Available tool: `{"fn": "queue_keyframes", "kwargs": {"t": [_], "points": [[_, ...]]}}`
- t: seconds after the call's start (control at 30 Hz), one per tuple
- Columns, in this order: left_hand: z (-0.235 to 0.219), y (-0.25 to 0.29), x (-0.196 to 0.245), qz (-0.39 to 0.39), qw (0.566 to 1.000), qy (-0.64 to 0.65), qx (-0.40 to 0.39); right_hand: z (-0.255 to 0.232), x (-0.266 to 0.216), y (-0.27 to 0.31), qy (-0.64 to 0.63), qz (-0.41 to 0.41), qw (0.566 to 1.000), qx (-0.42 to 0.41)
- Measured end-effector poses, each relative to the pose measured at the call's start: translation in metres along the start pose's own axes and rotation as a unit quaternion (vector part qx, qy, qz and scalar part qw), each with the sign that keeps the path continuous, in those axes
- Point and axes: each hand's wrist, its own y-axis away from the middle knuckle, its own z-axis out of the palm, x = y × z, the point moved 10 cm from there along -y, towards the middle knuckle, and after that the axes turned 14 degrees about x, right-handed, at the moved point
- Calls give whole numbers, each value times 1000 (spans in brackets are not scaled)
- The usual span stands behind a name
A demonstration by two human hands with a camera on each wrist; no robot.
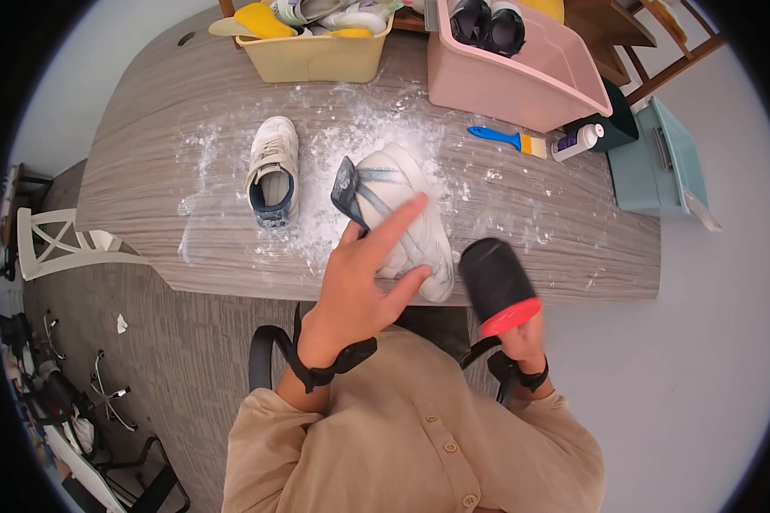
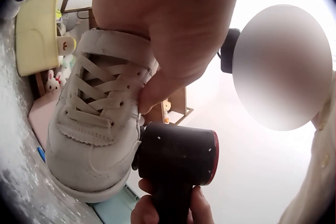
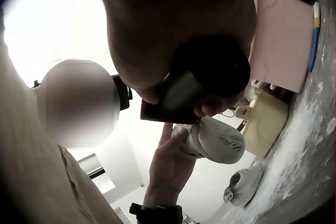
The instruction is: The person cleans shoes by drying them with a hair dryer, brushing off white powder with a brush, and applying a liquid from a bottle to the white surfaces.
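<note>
My left hand (image 1: 355,278) grips a white sneaker (image 1: 398,175), tilted on its side above the table, with grey stripes and a dark heel. In the left wrist view its laces and toe (image 2: 86,163) face the camera, and the thumb presses along the side of the shoe. My right hand (image 1: 527,340) holds a black hair dryer (image 1: 494,275) with a red rim by its handle. The dryer's nozzle end is right at the sneaker's side in the left wrist view. Left of the held shoe, a matching sneaker (image 1: 273,167) stands upright on the table.
White powder (image 1: 351,128) is spread over the wooden table (image 1: 158,162). At the back are a yellow bin (image 1: 316,60) of shoes and a pink bin (image 1: 513,81) with black shoes. A blue-handled brush (image 1: 500,137) and white bottle (image 1: 577,143) lie at the right, near a light-blue box (image 1: 650,171).
</note>
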Motion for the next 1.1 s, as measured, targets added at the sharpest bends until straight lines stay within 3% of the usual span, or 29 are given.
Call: {"fn": "queue_keyframes", "kwargs": {"t": [0.07,0.17,0.27,0.37,0.47,0.57,0.67,0.77,0.87,1.1], "points": [[1,3,-19,-92,994,51,19,-2,16,-4,-189,122,965,135],[16,10,-29,-149,978,149,-14,5,27,-18,-200,157,961,111],[14,4,-22,-113,975,184,59,21,35,-20,-223,216,944,112],[15,6,-29,-125,970,197,63,35,49,-10,-266,276,921,74],[17,4,-35,-145,970,188,54,41,53,-9,-243,264,931,63],[12,2,-34,-104,979,159,74,44,57,-8,-240,300,918,96],[6,1,-28,-58,985,120,110,45,56,-11,-241,288,922,95],[4,6,-39,-106,965,174,164,47,56,-12,-244,285,922,99],[-2,8,-33,-59,973,74,209,50,58,-15,-251,310,908,127],[3,1,-38,-81,982,30,165,59,67,-15,-240,297,920,86]]}}
